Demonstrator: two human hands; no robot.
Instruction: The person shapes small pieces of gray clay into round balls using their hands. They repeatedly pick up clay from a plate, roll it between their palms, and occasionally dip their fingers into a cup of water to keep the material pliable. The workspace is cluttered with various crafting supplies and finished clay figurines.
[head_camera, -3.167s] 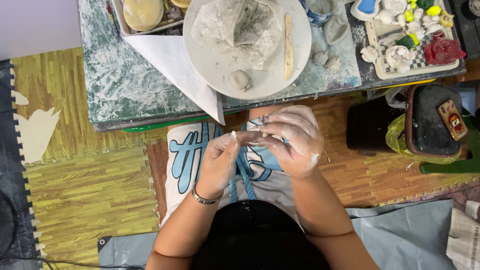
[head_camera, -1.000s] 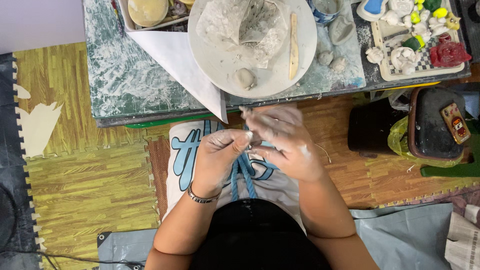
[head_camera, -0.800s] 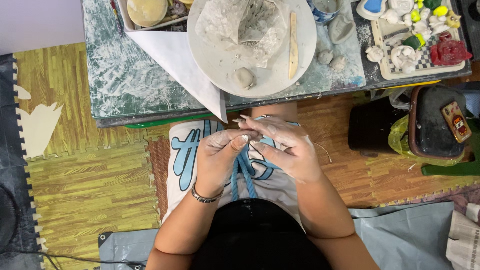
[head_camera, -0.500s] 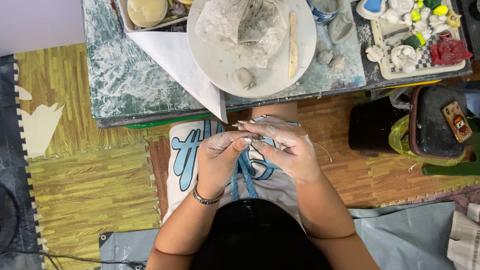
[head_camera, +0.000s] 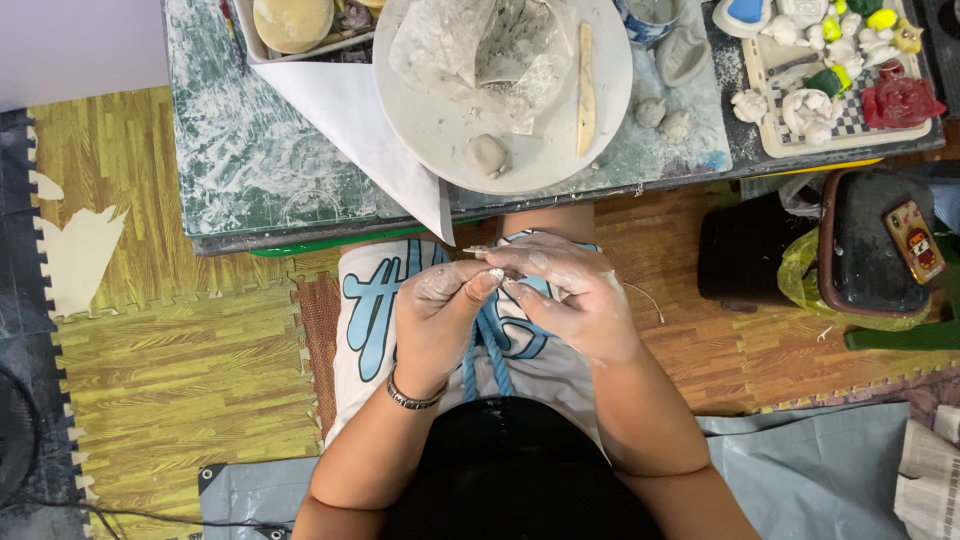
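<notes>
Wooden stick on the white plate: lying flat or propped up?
Lying flat. The wooden stick rests lengthwise on the white plate, right of the crumpled clay-smeared wrap.

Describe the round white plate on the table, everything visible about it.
The round white plate lies flat on the green-grey table, dusted with dried clay. On it rest crumpled, clay-smeared plastic wrap, a small grey clay lump and a wooden modelling stick. Its left edge touches a white paper sheet. No hand touches it.

The person wears a black top, white shorts (head_camera: 372, 310) with light-blue lettering and a blue drawstring (head_camera: 487, 350), a metal bracelet (head_camera: 412, 398) on the left wrist, hands dusted with pale clay.
</notes>
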